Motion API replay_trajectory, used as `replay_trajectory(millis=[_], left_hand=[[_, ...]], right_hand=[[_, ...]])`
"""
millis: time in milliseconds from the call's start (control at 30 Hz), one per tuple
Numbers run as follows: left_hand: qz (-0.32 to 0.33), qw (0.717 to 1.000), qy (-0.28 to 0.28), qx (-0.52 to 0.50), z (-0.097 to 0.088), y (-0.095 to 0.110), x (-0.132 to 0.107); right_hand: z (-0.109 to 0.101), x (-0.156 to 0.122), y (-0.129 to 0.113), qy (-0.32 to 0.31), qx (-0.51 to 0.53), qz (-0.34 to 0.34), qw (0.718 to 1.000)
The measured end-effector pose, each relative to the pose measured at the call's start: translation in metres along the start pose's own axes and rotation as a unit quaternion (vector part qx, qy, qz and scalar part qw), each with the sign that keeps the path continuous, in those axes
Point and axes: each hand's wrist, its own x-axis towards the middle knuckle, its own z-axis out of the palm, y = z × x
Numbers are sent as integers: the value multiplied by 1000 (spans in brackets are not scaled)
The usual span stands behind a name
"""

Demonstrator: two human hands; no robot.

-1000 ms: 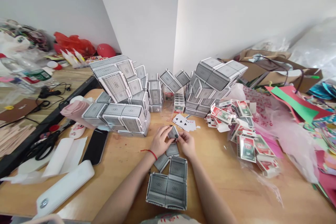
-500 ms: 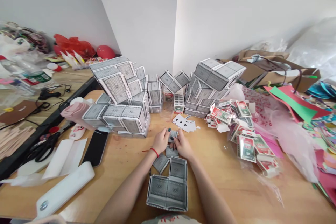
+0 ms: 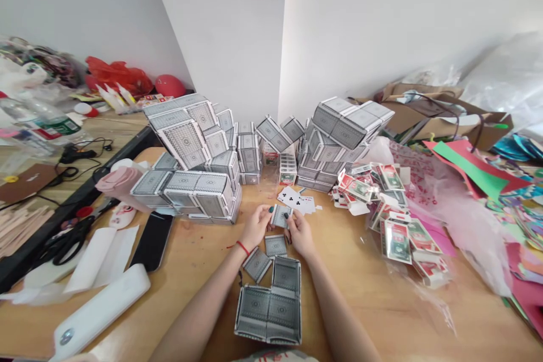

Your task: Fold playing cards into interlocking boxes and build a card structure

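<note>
Between my two hands is a grey-backed playing card (image 3: 280, 216), its patterned side up. My left hand (image 3: 257, 227) pinches its left edge and my right hand (image 3: 299, 232) its right edge. Just below lie a folded-looking grey card piece (image 3: 276, 245) and another one (image 3: 257, 264), tilted. Nearest to me stands an L-shaped open tray of joined cards (image 3: 268, 311). Several loose playing cards (image 3: 292, 198), faces up with clubs showing, are spread right beyond my hands.
Stacked card-built blocks stand at the left (image 3: 197, 189) and right (image 3: 345, 124). Red and green card boxes (image 3: 396, 240) are heaped at the right by pink plastic (image 3: 466, 226). A phone (image 3: 153, 240), black scissors (image 3: 70, 243) and a long white device (image 3: 102, 314) lie left.
Both hands have drawn slightly apart, and the card between them now shows more of its patterned back. The whole view has shifted a little.
</note>
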Motion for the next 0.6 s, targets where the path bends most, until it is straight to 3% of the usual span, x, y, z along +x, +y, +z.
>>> replay_trajectory(millis=[100, 167, 267, 433, 600], left_hand=[[95, 987, 9, 132, -20, 6, -17], [121, 974, -24, 191, -33, 9, -33], [157, 956, -72, 237, -44, 11, -58], [212, 912, -129, 327, -43, 10, -79], [214, 882, -125, 402, -32, 9, -70]], right_hand=[[0, 1, 0, 8, -27, 15, 999], [2, 1, 1, 18, -61, 29, 998], [3, 1, 2, 87, -137, 13, 987], [-4, -2, 4, 194, -182, -44, 963], [-15, 0, 7, 264, -207, -75, 939]])
